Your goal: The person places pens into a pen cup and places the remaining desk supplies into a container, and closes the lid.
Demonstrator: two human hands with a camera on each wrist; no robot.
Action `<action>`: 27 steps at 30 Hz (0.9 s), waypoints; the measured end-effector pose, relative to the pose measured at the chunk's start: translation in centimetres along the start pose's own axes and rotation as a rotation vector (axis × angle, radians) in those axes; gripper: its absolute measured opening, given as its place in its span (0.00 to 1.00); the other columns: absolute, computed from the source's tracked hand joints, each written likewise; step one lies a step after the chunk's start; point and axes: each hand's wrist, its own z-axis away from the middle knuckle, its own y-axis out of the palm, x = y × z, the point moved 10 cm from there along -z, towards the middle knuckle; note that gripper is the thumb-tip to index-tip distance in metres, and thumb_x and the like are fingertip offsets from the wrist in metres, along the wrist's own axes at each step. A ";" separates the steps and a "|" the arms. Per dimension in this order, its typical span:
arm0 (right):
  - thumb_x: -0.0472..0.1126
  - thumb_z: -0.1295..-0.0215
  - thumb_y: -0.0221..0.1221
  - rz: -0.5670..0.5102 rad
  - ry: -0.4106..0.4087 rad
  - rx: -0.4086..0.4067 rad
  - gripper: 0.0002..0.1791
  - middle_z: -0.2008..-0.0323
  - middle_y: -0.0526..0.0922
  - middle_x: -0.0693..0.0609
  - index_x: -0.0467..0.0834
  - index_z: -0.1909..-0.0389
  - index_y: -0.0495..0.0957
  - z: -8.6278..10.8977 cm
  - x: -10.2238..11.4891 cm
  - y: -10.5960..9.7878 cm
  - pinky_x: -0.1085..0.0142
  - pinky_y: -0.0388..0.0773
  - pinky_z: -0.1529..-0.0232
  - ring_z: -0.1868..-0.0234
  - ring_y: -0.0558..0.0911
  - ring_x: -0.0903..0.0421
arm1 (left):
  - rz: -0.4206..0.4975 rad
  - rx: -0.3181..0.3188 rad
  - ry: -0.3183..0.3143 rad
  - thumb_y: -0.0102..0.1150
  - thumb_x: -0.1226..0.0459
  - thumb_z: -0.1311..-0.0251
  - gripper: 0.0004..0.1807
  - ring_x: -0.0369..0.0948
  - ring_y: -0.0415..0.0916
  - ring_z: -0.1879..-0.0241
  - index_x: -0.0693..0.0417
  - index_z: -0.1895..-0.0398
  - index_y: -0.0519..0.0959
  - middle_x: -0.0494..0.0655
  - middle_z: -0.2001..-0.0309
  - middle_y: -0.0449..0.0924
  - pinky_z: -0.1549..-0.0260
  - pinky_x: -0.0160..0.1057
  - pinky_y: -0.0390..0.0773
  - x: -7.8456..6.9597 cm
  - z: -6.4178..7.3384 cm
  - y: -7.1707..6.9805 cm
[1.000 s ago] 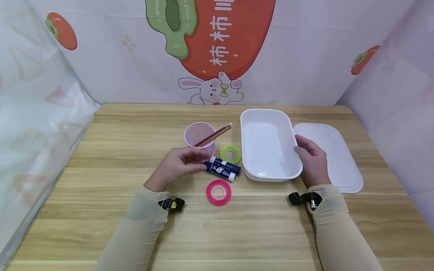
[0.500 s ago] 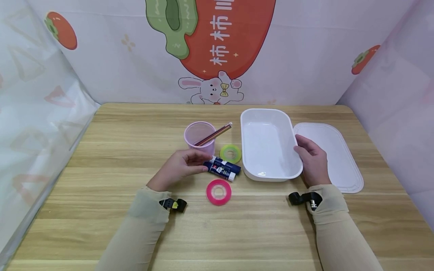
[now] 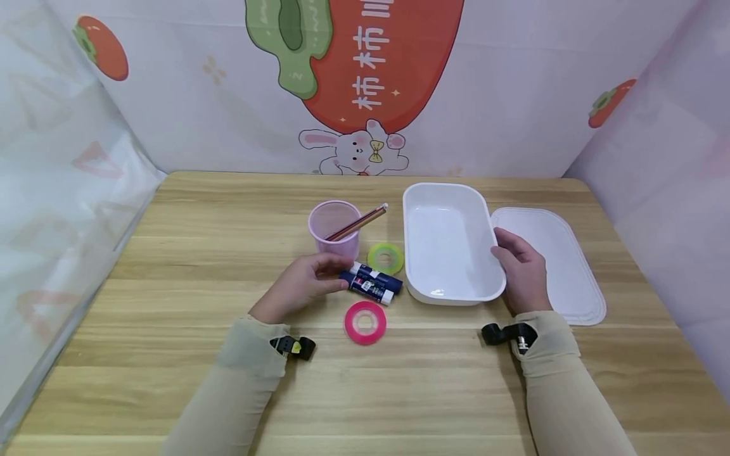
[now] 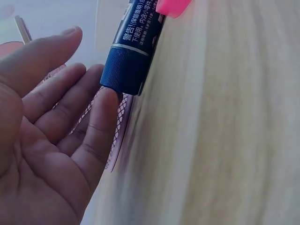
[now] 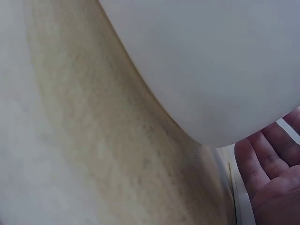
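Note:
My left hand (image 3: 302, 284) has its fingers loosely bent beside two navy glue sticks (image 3: 371, 287), which lie side by side. In the left wrist view, one fingertip is right at the ridged cap of a glue stick (image 4: 126, 68), with the thumb apart from it. Over the rim of a white rectangular container (image 3: 450, 247) lies my right thumb; the right hand (image 3: 521, 269) has its other fingers along the outer wall. The right wrist view shows those fingers (image 5: 269, 161) against the container's side (image 5: 211, 70).
Behind the left hand stands a pink cup (image 3: 335, 221) with several pencils (image 3: 359, 223) leaning in it. A green tape roll (image 3: 385, 258) lies between cup and container, a pink tape roll (image 3: 365, 323) nearer. A white lid (image 3: 561, 266) is on the right.
My left hand has edged slightly toward the glue sticks and drawn back a little from the cup. The cup stands a touch more upright. The right hand and container hold still.

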 end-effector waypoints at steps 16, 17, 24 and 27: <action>0.36 0.29 0.58 -0.001 0.000 0.004 0.23 0.43 0.78 0.46 0.39 0.34 0.74 0.1 0.1 0.0 0.77 0.80 0.53 0.44 0.77 0.55 | -0.038 0.009 -0.057 0.67 0.69 0.38 0.19 0.43 0.80 0.55 0.59 0.43 0.80 0.51 0.47 0.83 0.58 0.38 0.83 0.8 0.2 0.1; 0.36 0.29 0.58 -0.004 -0.001 0.005 0.23 0.43 0.78 0.47 0.39 0.34 0.74 0.2 0.1 0.0 0.77 0.80 0.53 0.44 0.77 0.55 | -0.036 0.013 -0.059 0.67 0.69 0.38 0.19 0.42 0.79 0.57 0.59 0.43 0.81 0.50 0.48 0.83 0.58 0.37 0.82 0.8 0.2 0.2; 0.36 0.28 0.58 -0.012 -0.001 0.009 0.23 0.41 0.78 0.46 0.39 0.34 0.74 0.2 0.2 0.1 0.77 0.80 0.53 0.43 0.77 0.55 | -0.037 0.029 -0.049 0.66 0.69 0.37 0.19 0.41 0.79 0.60 0.58 0.43 0.81 0.48 0.52 0.84 0.59 0.38 0.81 1.0 0.2 0.3; 0.36 0.28 0.57 -0.006 0.004 0.008 0.23 0.41 0.77 0.46 0.39 0.34 0.74 0.2 0.1 0.1 0.77 0.80 0.53 0.42 0.77 0.55 | -0.052 0.027 -0.048 0.65 0.68 0.37 0.18 0.41 0.78 0.60 0.57 0.44 0.82 0.47 0.54 0.84 0.59 0.38 0.81 1.1 0.1 0.3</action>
